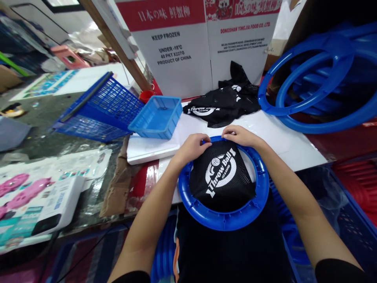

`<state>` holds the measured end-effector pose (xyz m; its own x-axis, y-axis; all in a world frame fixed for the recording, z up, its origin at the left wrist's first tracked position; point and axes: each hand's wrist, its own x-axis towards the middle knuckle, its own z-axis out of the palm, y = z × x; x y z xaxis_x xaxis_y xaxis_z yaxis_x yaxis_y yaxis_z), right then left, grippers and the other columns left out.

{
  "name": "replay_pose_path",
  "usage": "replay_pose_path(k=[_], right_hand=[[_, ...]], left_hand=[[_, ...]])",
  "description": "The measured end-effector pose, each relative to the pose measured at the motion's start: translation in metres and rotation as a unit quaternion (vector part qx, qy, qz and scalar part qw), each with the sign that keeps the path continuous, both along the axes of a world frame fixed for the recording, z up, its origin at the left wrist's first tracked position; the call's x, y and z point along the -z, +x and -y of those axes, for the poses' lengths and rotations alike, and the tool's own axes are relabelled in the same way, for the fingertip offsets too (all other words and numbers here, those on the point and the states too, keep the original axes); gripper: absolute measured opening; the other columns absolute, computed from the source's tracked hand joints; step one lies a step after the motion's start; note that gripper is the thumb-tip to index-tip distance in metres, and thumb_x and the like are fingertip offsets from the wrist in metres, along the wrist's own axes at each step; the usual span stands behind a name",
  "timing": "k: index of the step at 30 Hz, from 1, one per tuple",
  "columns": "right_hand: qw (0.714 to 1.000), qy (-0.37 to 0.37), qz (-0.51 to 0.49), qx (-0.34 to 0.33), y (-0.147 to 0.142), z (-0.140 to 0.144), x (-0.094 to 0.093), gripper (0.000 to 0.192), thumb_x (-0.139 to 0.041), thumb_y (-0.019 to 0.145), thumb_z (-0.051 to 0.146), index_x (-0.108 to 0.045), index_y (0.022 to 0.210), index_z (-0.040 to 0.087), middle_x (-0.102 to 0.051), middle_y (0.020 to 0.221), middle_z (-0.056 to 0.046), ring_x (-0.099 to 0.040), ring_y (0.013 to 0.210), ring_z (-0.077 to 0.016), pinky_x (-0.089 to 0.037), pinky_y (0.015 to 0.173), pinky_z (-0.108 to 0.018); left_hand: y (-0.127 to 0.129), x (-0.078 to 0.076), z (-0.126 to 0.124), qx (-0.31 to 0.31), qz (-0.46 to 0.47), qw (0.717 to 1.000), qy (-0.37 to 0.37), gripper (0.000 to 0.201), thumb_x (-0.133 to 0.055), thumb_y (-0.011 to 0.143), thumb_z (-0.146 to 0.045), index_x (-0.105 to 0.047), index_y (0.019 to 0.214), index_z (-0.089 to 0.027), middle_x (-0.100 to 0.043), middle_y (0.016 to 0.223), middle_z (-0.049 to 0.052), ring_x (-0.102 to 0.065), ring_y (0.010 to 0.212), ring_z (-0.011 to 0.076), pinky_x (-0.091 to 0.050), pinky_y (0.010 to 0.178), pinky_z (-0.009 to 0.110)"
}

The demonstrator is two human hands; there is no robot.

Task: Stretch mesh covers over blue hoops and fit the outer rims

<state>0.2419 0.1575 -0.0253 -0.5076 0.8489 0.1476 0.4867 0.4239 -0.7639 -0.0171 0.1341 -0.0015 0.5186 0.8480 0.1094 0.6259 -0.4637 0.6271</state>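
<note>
A blue plastic ring (224, 221) lies in front of me, its near side over my lap and its far side on the white tabletop. Inside it is a black mesh net (203, 167) printed "Throw Ball". My left hand (196, 144) pinches the net's edge against the ring's far rim. Close beside it, my right hand (240, 135) pinches the same rim a little to the right. A gap shows between net and ring at the upper right. More black printed nets (216, 106) lie in a loose heap just beyond my hands.
Beyond the nets stand white and red cartons (182, 74). Left of them are a shallow light-blue tray (160, 114) and a tilted blue basket (100, 110). Several blue rings (312, 114) are stacked at the right. Printed packaging with pink items (29, 190) lies far left.
</note>
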Motion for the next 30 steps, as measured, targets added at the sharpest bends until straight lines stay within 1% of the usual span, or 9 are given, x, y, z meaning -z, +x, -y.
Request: replay_pose_path(k=[2, 4, 7, 9, 15, 17, 21, 26, 30], right_hand=[[1.0, 0.02, 0.0, -0.02, -0.004, 0.002, -0.002, 0.02, -0.063, 0.095, 0.034, -0.076, 0.096, 0.02, -0.071, 0.109, -0.009, -0.067, 0.103, -0.0243, -0.054, 0.097, -0.042], [0.998, 0.048, 0.015, -0.048, -0.01, 0.003, -0.002, 0.017, -0.067, 0.092, 0.034, -0.076, 0.092, 0.02, -0.072, 0.113, -0.01, -0.067, 0.108, -0.0262, -0.052, 0.103, -0.045], [0.995, 0.075, 0.022, -0.066, -0.017, 0.004, 0.0, 0.009, -0.068, 0.09, 0.027, -0.074, 0.087, 0.021, -0.073, 0.11, -0.01, -0.067, 0.107, -0.0269, -0.052, 0.103, -0.046], [0.995, 0.079, 0.007, -0.065, -0.019, 0.005, 0.0, 0.01, -0.066, 0.093, 0.026, -0.073, 0.088, 0.022, -0.074, 0.11, -0.009, -0.067, 0.106, -0.0266, -0.051, 0.102, -0.045], [0.997, 0.065, -0.002, -0.037, -0.022, 0.007, 0.002, 0.012, -0.061, 0.095, 0.028, -0.07, 0.091, 0.02, -0.074, 0.102, -0.008, -0.067, 0.099, -0.0241, -0.05, 0.096, -0.039], [0.998, 0.06, 0.002, -0.031, -0.024, 0.005, 0.003, 0.011, -0.062, 0.094, 0.026, -0.07, 0.089, 0.02, -0.074, 0.101, -0.007, -0.066, 0.098, -0.0237, -0.049, 0.096, -0.039], [0.999, 0.031, -0.002, -0.029, -0.026, 0.001, 0.006, 0.012, -0.061, 0.091, 0.024, -0.07, 0.086, 0.019, -0.072, 0.103, -0.007, -0.066, 0.1, -0.0234, -0.049, 0.098, -0.039], [1.0, 0.001, 0.006, -0.029, -0.026, -0.002, 0.006, 0.014, -0.059, 0.092, 0.026, -0.07, 0.086, 0.018, -0.07, 0.099, -0.006, -0.064, 0.097, -0.0224, -0.049, 0.097, -0.039], [0.999, 0.017, 0.025, -0.031, -0.027, 0.0, 0.006, 0.016, -0.057, 0.095, 0.027, -0.068, 0.088, 0.018, -0.067, 0.096, -0.007, -0.062, 0.094, -0.0227, -0.048, 0.094, -0.038]], left_hand=[[0.002, 0.003, -0.001, 0.004, 0.0, 1.0, 0.014, 0.01, -0.066, 0.089, -0.022, -0.076, 0.091, -0.02, -0.078, 0.095, 0.006, -0.068, 0.088, 0.0223, -0.054, 0.088, 0.037], [0.004, 0.004, -0.002, 0.017, 0.003, 1.0, 0.025, 0.012, -0.065, 0.09, -0.021, -0.076, 0.094, -0.02, -0.077, 0.097, 0.007, -0.068, 0.088, 0.0227, -0.054, 0.087, 0.037], [0.006, 0.006, -0.003, 0.033, -0.003, 0.999, 0.034, 0.013, -0.063, 0.09, -0.019, -0.076, 0.093, -0.021, -0.075, 0.096, 0.007, -0.068, 0.091, 0.0235, -0.054, 0.088, 0.037], [0.007, 0.006, -0.004, 0.023, -0.005, 0.999, 0.031, 0.013, -0.062, 0.09, -0.019, -0.075, 0.09, -0.021, -0.076, 0.095, 0.006, -0.069, 0.092, 0.0238, -0.054, 0.089, 0.038], [0.003, 0.005, -0.007, -0.006, 0.042, 0.999, -0.028, 0.013, -0.064, 0.09, -0.023, -0.077, 0.089, -0.019, -0.08, 0.095, 0.006, -0.07, 0.092, 0.0232, -0.053, 0.093, 0.037], [0.0, 0.006, -0.01, -0.016, 0.074, 0.995, -0.069, 0.016, -0.066, 0.088, -0.024, -0.079, 0.097, -0.018, -0.08, 0.095, 0.006, -0.072, 0.092, 0.0231, -0.054, 0.092, 0.037], [-0.005, 0.009, -0.017, -0.042, 0.133, 0.979, -0.148, 0.038, -0.072, 0.082, -0.025, -0.076, 0.118, -0.014, -0.08, 0.091, 0.007, -0.073, 0.087, 0.0228, -0.056, 0.087, 0.037], [-0.006, 0.009, -0.017, -0.065, 0.123, 0.98, -0.139, 0.036, -0.074, 0.081, -0.027, -0.077, 0.115, -0.015, -0.079, 0.089, 0.006, -0.073, 0.086, 0.0231, -0.056, 0.087, 0.037], [-0.004, 0.008, -0.015, -0.07, 0.104, 0.985, -0.119, 0.03, -0.073, 0.081, -0.026, -0.079, 0.109, -0.016, -0.079, 0.088, 0.006, -0.073, 0.087, 0.0237, -0.056, 0.089, 0.037]])
